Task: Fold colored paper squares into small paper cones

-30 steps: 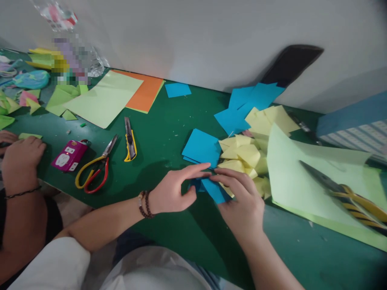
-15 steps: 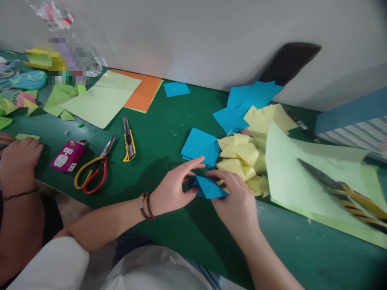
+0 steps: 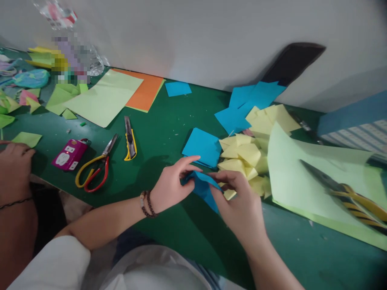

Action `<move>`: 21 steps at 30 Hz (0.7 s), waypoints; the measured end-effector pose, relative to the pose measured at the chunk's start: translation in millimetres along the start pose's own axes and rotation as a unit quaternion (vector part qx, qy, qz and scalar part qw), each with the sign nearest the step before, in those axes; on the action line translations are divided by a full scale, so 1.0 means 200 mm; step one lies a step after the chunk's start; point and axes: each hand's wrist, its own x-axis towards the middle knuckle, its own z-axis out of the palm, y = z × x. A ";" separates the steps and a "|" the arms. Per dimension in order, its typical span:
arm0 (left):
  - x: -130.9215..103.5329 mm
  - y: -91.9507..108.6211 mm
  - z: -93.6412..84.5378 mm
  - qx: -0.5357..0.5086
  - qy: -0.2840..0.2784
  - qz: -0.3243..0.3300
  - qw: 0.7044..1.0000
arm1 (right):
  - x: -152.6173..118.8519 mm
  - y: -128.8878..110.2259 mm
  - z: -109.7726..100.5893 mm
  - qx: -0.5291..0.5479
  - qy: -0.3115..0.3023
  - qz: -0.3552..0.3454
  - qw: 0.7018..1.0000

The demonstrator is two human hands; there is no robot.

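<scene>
A creased piece of blue paper is held between my two hands above the green table. My left hand, with dark beads at its wrist, pinches the paper's left end between thumb and fingers. On the other side my right hand grips the right edge, thumb in front and fingers behind. Just beyond lies a stack of blue squares. Folded pale yellow pieces are heaped beside my right hand.
Red-and-yellow scissors, a cutter and a magenta box lie left. Black-and-yellow scissors rest on light green sheets at right. Another person's hand is at the far left. Blue sheets lie near the wall.
The blue paper has opened from a compact folded shape into a longer piece hanging lower. My right hand has turned slightly. The other person's hand has moved left, off a green paper.
</scene>
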 end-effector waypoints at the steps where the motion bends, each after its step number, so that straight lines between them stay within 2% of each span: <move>1: 0.00 0.00 0.00 0.005 -0.006 0.004 1.000 | 0.00 0.00 0.00 -0.008 0.003 0.003 1.000; 6: -0.02 0.00 0.01 0.010 -0.034 0.005 0.999 | 0.02 0.02 0.01 -0.023 -0.012 0.036 0.999; 11: 0.00 0.00 -0.01 0.011 -0.034 -0.016 0.999 | 0.05 0.02 0.00 0.047 -0.059 0.087 0.993; 17: 0.02 0.00 -0.03 0.039 -0.027 -0.008 0.999 | 0.07 0.01 -0.04 0.126 -0.103 0.050 0.985; 21: 0.01 -0.01 -0.03 0.083 -0.032 0.018 0.996 | 0.06 0.02 -0.04 0.098 -0.121 0.079 0.985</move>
